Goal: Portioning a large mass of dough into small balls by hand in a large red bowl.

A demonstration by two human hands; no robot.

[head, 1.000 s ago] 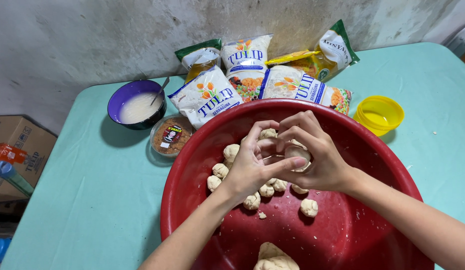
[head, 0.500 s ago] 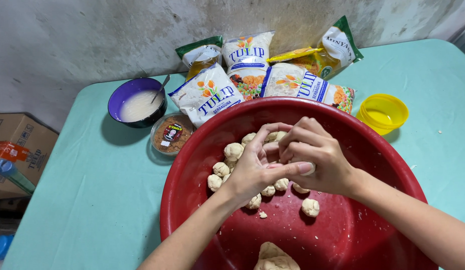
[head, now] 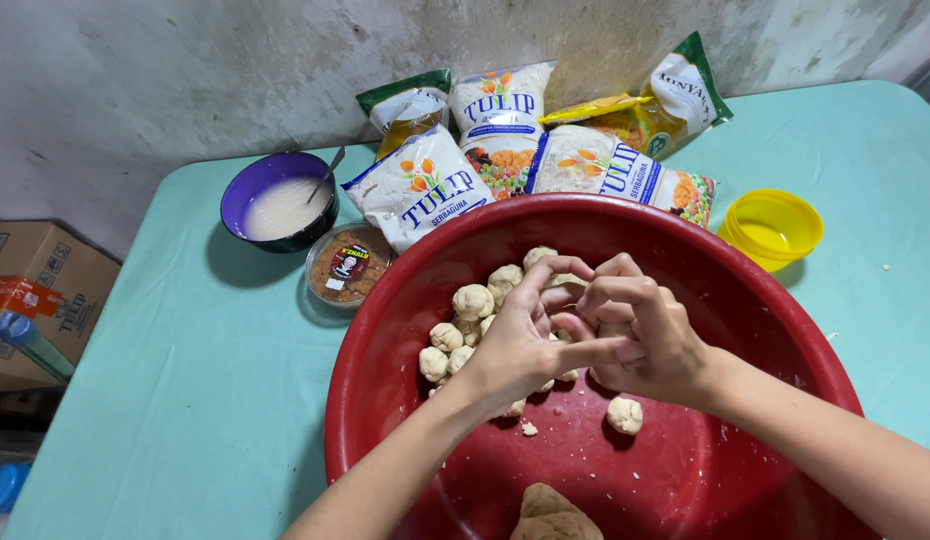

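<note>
Both hands hover inside a big red basin. My left hand and my right hand press together around a small piece of dough that is mostly hidden between the fingers. Several pale dough balls lie in a cluster on the basin's far left floor, partly behind my left hand. One dough ball sits alone below my right wrist. A larger lump of dough rests at the basin's near edge.
The basin stands on a mint-green table. Behind it lie several flour bags, an oil pouch, a purple bowl of white liquid with a spoon, a small clear tub of brown powder and a yellow cup. A cardboard box sits at left.
The hands stay joined over the dough, with fingers shifting as they work it. The view has tilted slightly, so the basin and hands sit a little lower in the frame.
</note>
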